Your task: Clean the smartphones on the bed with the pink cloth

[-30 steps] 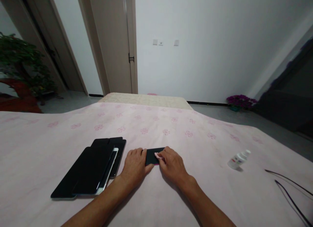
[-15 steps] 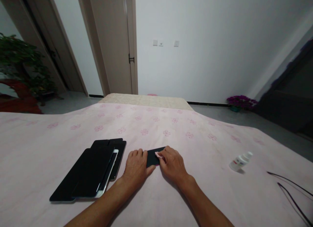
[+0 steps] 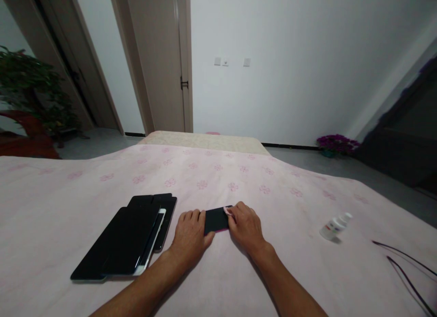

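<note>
Phone (image 3: 216,220) is our landmark: dark, long side running left to right, face-on to us, lying on the pale pink cover (image 3: 211,285) with a hand at each end. A thin reddish line shows along its near edge.

Risks, by our judgement. Phone could skid or swivel on the cover if the left hand (image 3: 190,230) eases its hold while the right hand (image 3: 246,226) pushes sideways. The cover might ruck up beneath it under the same push. The wipe (image 3: 226,211) could slip from the pinch, being small and mostly hidden; bare fingertips would then smear the glass. Left of phone, the stack (image 3: 129,239) of glossy slabs overlaps unevenly; a stray left forearm could nudge it and make the top ones slide. Bottle (image 3: 332,228), well to the right of phone, might topple if an elbow or sleeve caught it.

Hands. Left: clamped on phone's left end, fingers across it, thumb at the near edge. Right: fingers drawn together, nearly closed, gripping the wipe against phone's far right part; we cannot tell how much bare skin touches phone. Dark cables (image 3: 406,258) lie right of phone, beyond bottle.
</note>
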Available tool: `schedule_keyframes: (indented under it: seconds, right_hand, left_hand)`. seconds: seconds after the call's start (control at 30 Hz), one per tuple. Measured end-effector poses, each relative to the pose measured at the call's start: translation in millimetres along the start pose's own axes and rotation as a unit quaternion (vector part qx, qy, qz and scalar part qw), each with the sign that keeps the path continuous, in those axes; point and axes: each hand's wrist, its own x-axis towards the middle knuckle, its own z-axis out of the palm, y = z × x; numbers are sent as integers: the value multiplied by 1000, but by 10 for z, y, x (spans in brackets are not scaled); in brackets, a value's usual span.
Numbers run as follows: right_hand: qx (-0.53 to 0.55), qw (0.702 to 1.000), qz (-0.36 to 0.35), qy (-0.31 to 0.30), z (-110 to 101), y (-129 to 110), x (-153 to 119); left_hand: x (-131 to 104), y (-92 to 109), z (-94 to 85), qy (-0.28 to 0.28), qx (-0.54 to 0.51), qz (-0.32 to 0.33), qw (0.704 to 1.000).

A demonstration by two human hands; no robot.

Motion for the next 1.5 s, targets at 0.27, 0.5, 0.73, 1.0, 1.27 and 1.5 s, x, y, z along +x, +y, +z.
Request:
schedule_keyframes:
  seconds: [0.27, 0.5, 0.73, 1.0, 1.27, 1.5]
  right_hand:
    - [41, 998, -39, -8, -81, -52, -114]
    - [-5, 1000, 10, 14, -64, 34, -60]
    - [43, 998, -49, -24, -81, -137, -133]
    - [-12, 999, 34, 19, -46, 115, -47]
    - [81, 995, -55, -31, -62, -141, -181]
    - [40, 999, 25, -9, -66, 24, -52]
  left_hand:
    - [3, -19, -46, -12, -3, 8, 1000]
    - [18, 0, -53, -18, 3, 8, 1000]
    - [17, -1, -51, -16, 4, 2, 1000]
    - [-1, 17, -93, -44, 5, 9, 999]
    - [-33, -33, -183, -88, 2, 33, 996]
    - [-52, 32, -144, -96, 16, 33, 995]
